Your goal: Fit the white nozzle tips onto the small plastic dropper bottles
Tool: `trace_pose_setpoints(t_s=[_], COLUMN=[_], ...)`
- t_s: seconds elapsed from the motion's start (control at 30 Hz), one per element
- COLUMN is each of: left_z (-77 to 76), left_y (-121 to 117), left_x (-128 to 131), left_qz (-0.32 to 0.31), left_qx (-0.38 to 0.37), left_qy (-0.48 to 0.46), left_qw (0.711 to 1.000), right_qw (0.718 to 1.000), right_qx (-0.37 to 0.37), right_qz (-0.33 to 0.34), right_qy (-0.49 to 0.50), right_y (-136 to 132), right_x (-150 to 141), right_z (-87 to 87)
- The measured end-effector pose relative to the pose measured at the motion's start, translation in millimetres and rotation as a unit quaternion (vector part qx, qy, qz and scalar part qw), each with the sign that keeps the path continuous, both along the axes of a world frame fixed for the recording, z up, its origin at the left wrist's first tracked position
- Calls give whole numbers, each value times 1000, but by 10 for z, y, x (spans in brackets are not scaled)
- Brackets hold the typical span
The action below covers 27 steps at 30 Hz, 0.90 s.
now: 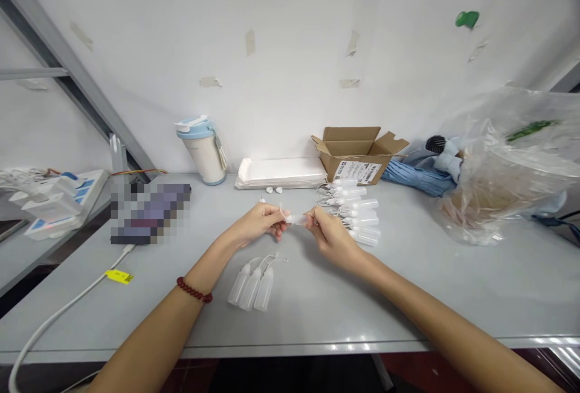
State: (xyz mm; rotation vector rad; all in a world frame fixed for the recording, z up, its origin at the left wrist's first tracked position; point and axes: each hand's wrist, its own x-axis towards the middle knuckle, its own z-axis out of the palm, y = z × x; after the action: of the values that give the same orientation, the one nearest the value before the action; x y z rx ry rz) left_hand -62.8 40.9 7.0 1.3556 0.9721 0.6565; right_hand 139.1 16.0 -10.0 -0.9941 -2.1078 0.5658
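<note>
Between my two hands, above the middle of the grey table, lies a small translucent squeeze bottle [298,219], held sideways. My left hand [266,222] is closed at its white cap end, with thumb and fingers pinched together. At the other end, my right hand [333,237] grips the bottle's body with its fingertips. Nearer the table's front, three similar bottles [251,287] with thin white strings lie side by side. Just beyond my right hand is a pile of several more such bottles [362,211]. Small white caps [274,190] sit behind my left hand.
At the back stand a cream tumbler with a blue lid [205,151], a stack of white packets [283,171] and an open cardboard box [357,154]. Blue cloth [421,175] and a clear plastic bag [507,187] occupy the right. A blurred-out device [151,214] with a white cable [67,305] lies left.
</note>
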Motion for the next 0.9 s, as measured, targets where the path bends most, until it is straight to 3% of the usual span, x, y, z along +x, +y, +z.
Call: trace_pose_setpoints(t_s=[0.17, 0.5, 0.73, 0.9], left_z=[10, -5, -7, 2], left_y=[-8, -12, -5, -16], left_x=[2, 22, 40, 39], left_qz=[-3, 51, 84, 21], left_qx=[29, 91, 64, -11], left_qy=[3, -19, -35, -28], left_qw=[1000, 994, 994, 999], right_qw=[999, 995, 994, 993], right_qx=[-27, -94, -102, -101], right_qz=[-6, -1, -24, -32], right_qy=[18, 27, 41, 59], right_y=[10, -7, -4, -9], right_x=[4, 26, 3, -20], right_z=[-1, 63, 68, 39])
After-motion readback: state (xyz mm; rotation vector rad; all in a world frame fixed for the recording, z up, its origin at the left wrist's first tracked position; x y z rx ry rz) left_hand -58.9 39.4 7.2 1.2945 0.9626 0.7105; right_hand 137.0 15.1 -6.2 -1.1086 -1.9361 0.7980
